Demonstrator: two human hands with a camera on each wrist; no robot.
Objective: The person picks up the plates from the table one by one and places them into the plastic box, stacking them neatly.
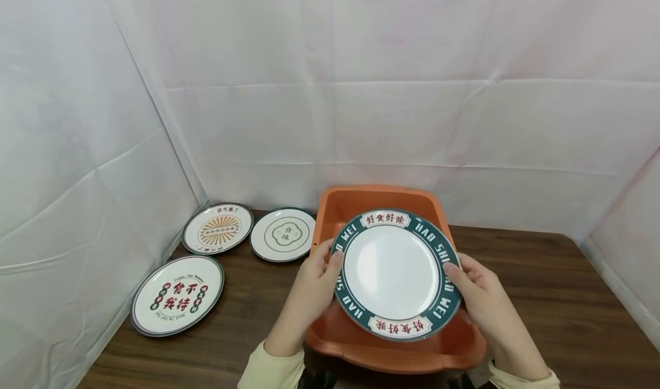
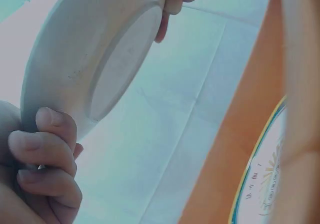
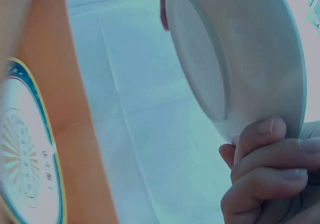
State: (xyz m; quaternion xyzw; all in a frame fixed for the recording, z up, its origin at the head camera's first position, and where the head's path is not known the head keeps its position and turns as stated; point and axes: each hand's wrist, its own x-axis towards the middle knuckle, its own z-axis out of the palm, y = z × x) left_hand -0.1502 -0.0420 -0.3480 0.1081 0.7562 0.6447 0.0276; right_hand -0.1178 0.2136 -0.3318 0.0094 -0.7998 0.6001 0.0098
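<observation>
A white plate with a dark green lettered rim (image 1: 395,273) is held tilted above an orange plastic tub (image 1: 361,203). My left hand (image 1: 318,283) grips its left edge, thumb on the rim, fingers under it. My right hand (image 1: 475,290) grips the right edge the same way. In the left wrist view the plate's pale underside (image 2: 100,58) shows, with my curled fingers (image 2: 47,156) round its edge. In the right wrist view the underside (image 3: 235,58) and my curled fingers (image 3: 265,159) show too. Another plate with a sunburst pattern (image 3: 25,149) lies in the tub.
Three plates lie on the dark wooden table (image 1: 541,297) at the left: one with an orange sunburst (image 1: 218,228), one with a cream centre (image 1: 283,235), one with red characters (image 1: 177,295). White cloth walls (image 1: 361,91) close in the back and both sides.
</observation>
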